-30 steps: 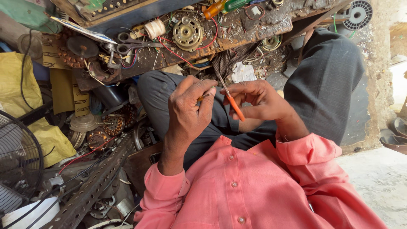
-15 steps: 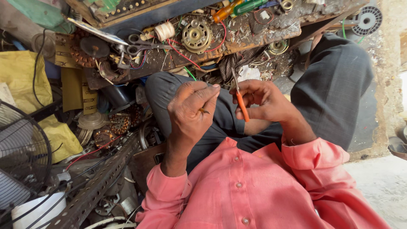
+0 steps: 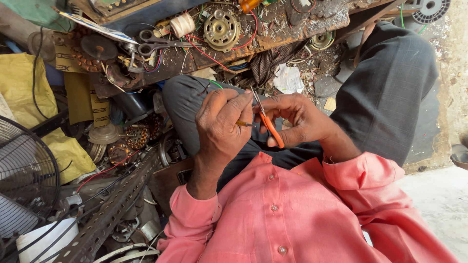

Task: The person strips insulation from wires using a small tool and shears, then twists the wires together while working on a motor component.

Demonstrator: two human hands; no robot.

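Two hands meet over the lap: left hand (image 3: 222,124) pinches a thin yellowish wire end (image 3: 243,123) between thumb and forefinger, right hand (image 3: 297,122) is closed around orange-handled scissors (image 3: 265,119), blades up, just beside the wire. Beyond the knees, a cluttered workboard (image 3: 292,30) carries a brass motor part (image 3: 222,30), grey scissors (image 3: 158,45) and a thread spool (image 3: 183,24); a fan guard (image 3: 24,180) stands far left.

Cluttered repair workshop: motor parts (image 3: 222,30), wires, fan grille (image 3: 24,180).

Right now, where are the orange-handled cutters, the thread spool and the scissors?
orange-handled cutters (image 3: 273,130): head view, on the orange handle.
thread spool (image 3: 183,24): head view, on its wound side.
scissors (image 3: 148,47): head view, on a finger loop.
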